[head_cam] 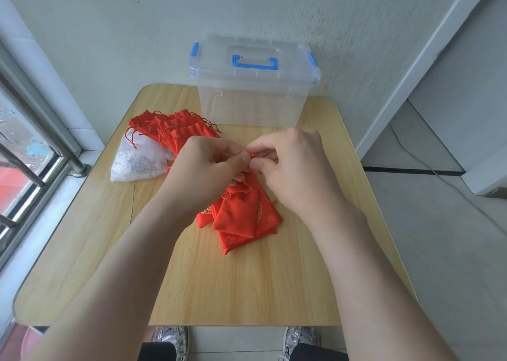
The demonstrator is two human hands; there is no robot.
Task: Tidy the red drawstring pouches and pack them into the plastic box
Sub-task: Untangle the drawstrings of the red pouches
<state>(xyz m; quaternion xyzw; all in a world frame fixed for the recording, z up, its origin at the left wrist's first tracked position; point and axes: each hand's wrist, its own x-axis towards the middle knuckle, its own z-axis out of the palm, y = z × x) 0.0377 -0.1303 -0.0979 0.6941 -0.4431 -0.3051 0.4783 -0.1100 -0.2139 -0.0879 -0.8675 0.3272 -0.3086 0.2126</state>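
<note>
A red drawstring pouch (241, 209) hangs from both my hands above the middle of the wooden table (247, 284). My left hand (208, 168) and my right hand (293, 166) pinch its gathered neck and cord, fingertips almost touching. Under it lie a few flat red pouches (236, 241) with gold print. A larger heap of red pouches (170, 127) lies at the back left. The clear plastic box (249, 105), lid closed, with blue handle and clips, stands at the table's far edge.
A white mesh bag (140, 160) lies on the table's left side, partly under the red heap. A window with metal bars (33, 141) runs along the left. A wall stands behind the box. My shoes (172, 338) show below the table's front edge.
</note>
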